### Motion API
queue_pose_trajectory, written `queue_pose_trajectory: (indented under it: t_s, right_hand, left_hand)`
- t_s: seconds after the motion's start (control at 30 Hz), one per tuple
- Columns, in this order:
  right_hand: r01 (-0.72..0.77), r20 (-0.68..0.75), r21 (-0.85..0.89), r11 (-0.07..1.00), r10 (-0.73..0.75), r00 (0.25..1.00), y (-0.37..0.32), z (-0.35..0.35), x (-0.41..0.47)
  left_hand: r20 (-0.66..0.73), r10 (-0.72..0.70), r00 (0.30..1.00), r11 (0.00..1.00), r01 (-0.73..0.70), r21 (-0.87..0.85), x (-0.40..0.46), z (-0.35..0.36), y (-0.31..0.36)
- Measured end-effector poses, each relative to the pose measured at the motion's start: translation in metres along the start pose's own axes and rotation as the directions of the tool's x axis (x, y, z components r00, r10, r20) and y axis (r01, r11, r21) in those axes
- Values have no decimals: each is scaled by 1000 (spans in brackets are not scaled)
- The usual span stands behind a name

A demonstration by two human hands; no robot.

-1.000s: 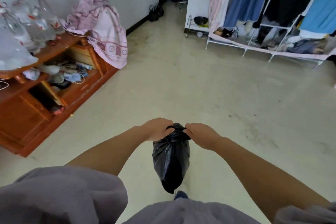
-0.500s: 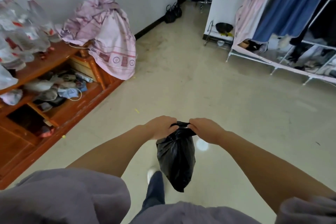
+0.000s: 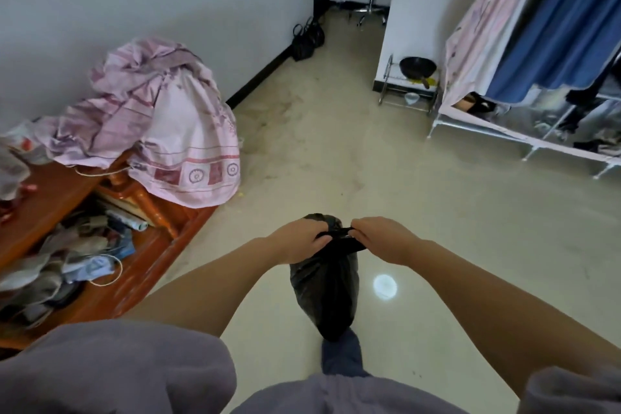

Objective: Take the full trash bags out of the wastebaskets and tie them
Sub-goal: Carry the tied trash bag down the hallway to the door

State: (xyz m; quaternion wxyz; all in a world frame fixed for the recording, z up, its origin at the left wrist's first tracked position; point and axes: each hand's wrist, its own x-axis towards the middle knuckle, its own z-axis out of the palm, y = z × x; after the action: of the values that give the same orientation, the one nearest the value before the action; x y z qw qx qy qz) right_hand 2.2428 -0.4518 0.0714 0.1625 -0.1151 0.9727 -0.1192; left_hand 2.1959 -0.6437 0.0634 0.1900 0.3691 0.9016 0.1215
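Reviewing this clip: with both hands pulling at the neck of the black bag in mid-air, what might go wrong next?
1. The thin black plastic trash bag hangs unsupported; pulling its ends apart may tear the neck.
2. If the left hand or right hand loses its grip, the bag could drop onto the glossy beige floor.

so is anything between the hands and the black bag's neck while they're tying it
No, nothing visible. The left hand and right hand both grip the gathered top of the black trash bag directly, pulling a strip of plastic taut between them. The bag hangs freely above the floor, touching nothing else.
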Motion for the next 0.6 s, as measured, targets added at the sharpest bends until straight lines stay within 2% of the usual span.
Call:
queue_pose_trajectory:
  t_s: [0.13,0.37,0.6]
  right_hand:
    - [24,-11,-2,1000,-24,1000,44,-32,103]
    - [80,41,-10,997,-80,996,103,-113,275]
    - [82,64,-24,996,-80,995,154,-173,434]
  left_hand:
    - [8,-9,1000,1000,9,-15,91,-40,-60]
    - [-23,-104,994,993,102,-64,222,-121,-153]
    - [-15,-77,997,996,76,-53,358,-190,-255]
